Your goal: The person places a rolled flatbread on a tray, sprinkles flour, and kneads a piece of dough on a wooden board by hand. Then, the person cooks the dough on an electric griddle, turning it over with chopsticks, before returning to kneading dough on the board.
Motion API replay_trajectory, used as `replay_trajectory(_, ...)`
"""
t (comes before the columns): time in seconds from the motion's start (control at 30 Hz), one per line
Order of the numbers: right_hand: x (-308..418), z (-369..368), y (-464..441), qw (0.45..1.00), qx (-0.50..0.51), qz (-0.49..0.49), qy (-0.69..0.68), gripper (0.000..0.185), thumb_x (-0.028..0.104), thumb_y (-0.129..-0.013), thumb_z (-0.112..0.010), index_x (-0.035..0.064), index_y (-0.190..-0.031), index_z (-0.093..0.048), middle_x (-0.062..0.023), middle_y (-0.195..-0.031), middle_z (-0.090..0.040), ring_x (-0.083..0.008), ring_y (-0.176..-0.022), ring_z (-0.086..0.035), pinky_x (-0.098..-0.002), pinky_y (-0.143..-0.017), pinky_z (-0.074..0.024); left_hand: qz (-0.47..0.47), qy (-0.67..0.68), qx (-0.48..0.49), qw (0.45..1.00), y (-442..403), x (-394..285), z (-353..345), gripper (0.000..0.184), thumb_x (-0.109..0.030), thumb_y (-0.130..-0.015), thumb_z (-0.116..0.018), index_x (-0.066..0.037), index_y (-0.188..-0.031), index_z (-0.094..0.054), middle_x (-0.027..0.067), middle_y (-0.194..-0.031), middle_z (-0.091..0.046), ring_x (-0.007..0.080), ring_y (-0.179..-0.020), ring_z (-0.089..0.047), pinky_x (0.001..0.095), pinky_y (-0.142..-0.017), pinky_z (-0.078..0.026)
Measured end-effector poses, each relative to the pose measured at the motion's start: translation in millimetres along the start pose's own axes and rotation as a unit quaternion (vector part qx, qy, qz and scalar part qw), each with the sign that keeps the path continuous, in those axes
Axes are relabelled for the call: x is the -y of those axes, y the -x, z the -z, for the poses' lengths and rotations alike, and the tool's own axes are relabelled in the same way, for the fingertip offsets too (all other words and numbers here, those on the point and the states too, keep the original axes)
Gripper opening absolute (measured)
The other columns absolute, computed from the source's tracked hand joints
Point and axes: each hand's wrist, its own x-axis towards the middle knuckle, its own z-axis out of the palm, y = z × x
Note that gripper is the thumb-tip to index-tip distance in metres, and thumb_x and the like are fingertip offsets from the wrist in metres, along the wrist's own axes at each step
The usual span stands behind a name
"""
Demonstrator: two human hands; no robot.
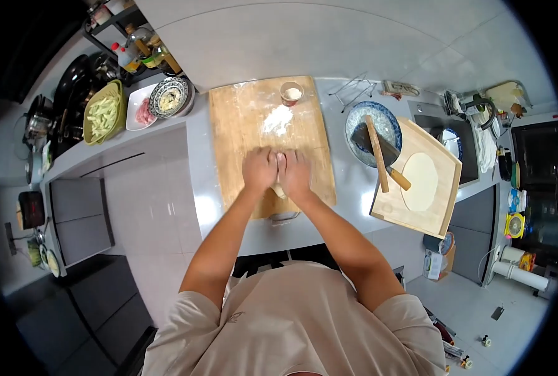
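Note:
My left hand (260, 168) and my right hand (295, 172) are side by side at the middle of a wooden board (232, 119). Both press down with curled fingers on a pale piece of dough (279, 190). Most of the dough is hidden beneath them, with a bit showing between the thumbs and toward my body. Slight motion blur softens the right fingers. Beyond the hands, loose white flour (277, 120) is spread on the board. A small cup (291, 94) with flour in it stands near the board's far edge.
Right of the board, a cleaver (388, 150) and a rolling pin (377, 153) lie across a blue-rimmed bowl (354, 116). A wooden tray (439, 219) holds a flat dough sheet (420, 182). At left are a green basket (121, 113), a meat plate (135, 103) and a patterned bowl (184, 94).

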Motion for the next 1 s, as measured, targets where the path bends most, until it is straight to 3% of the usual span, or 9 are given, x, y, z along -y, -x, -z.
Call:
replay_trajectory(0.07,-9.7,-16.0,19.2,0.999,-0.029,0.017,0.042,0.023,0.026,-0.106,-0.056,0.0054,-0.1,-0.064,-0.02,-0.099,-0.066,-0.0413,-0.099,-0.06,-0.0557,-0.088,-0.0452,-0.03,0.007,-0.054,0.998,26.1,7.4,-17.4,0.032,-0.03,-0.105,-0.053,-0.009,-0.11,-0.076,0.0174,-0.108,-0.072,0.0399,-0.102,-0.063,0.0514,-0.092,-0.048)
replay_trajectory(0.2,-6.0,-12.7,25.4,0.994,0.013,0.015,0.112,0.025,0.03,-0.106,-0.055,0.0061,-0.108,-0.064,-0.0179,-0.109,-0.065,-0.0396,-0.104,-0.058,-0.0542,-0.09,-0.0452,-0.066,-0.004,-0.138,0.988,36.8,6.7,-24.9,0.03,-0.029,-0.105,-0.052,-0.008,-0.108,-0.074,0.0138,-0.107,-0.072,0.0366,-0.104,-0.061,0.051,-0.092,-0.044)
replay_trajectory(0.4,-14.4,-27.8,-33.5,0.988,0.063,-0.044,0.13,0.028,0.033,-0.108,-0.053,0.0075,-0.109,-0.064,-0.0174,-0.109,-0.063,-0.039,-0.104,-0.059,-0.0529,-0.092,-0.0452,-0.045,-0.101,-0.099,0.989,-29.1,9.0,-27.6,0.031,-0.029,-0.106,-0.052,-0.009,-0.103,-0.075,0.0119,-0.103,-0.071,0.0354,-0.102,-0.059,0.0505,-0.091,-0.042)
replay_trajectory(0.7,-28.3,-47.4,-121.2,0.989,-0.006,-0.054,0.141,0.028,0.035,-0.103,-0.058,0.0085,-0.106,-0.066,-0.0165,-0.108,-0.068,-0.0372,-0.107,-0.061,-0.0514,-0.095,-0.043,-0.049,-0.084,-0.145,0.985,-121.0,20.2,-36.1,0.034,-0.03,-0.107,-0.051,-0.009,-0.098,-0.074,0.0128,-0.099,-0.074,0.0348,-0.098,-0.064,0.0489,-0.086,-0.046)
replay_trajectory(0.8,-39.8,-46.7,-123.2,0.999,0.018,-0.037,0.033,0.029,0.034,-0.102,-0.06,0.0063,-0.109,-0.066,-0.0174,-0.106,-0.07,-0.0358,-0.104,-0.064,-0.0508,-0.094,-0.0449,-0.061,-0.064,-0.097,0.991,-120.9,21.7,-31.8,0.036,-0.03,-0.108,-0.049,-0.008,-0.096,-0.074,0.0135,-0.101,-0.074,0.0366,-0.097,-0.065,0.051,-0.089,-0.049)
replay_trajectory(0.93,-63.4,-9.5,-110.4,0.969,-0.055,-0.029,-0.24,0.027,0.028,-0.1,-0.065,0.0028,-0.11,-0.066,-0.0188,-0.102,-0.071,-0.035,-0.099,-0.066,-0.0476,-0.091,-0.0494,0.076,-0.083,0.186,0.976,-98.7,-18.2,22.0,0.044,-0.052,-0.101,-0.059,-0.021,-0.128,-0.075,0.0126,-0.115,-0.076,0.0347,-0.117,-0.068,0.0437,-0.102,-0.053)
replay_trajectory(0.97,-63.6,3.7,-94.1,0.965,-0.103,-0.032,-0.241,0.025,0.024,-0.1,-0.066,0.0014,-0.11,-0.067,-0.0196,-0.102,-0.07,-0.0357,-0.096,-0.066,-0.0457,-0.087,-0.0519,0.026,-0.144,0.215,0.966,-84.8,-23.2,39.6,0.056,-0.062,-0.095,-0.063,-0.032,-0.143,-0.067,0.011,-0.124,-0.076,0.0333,-0.122,-0.067,0.0414,-0.103,-0.054)
replay_trajectory(1.0,-53.6,17.2,-76.4,0.959,-0.125,-0.094,-0.236,0.026,0.026,-0.101,-0.066,0.001,-0.108,-0.067,-0.0198,-0.1,-0.07,-0.036,-0.093,-0.066,-0.0466,-0.086,-0.0519,0.038,-0.125,0.224,0.966,-78.2,-19.7,44.5,0.058,-0.062,-0.095,-0.063,-0.028,-0.142,-0.067,0.0116,-0.124,-0.076,0.0331,-0.121,-0.068,0.0422,-0.102,-0.055)
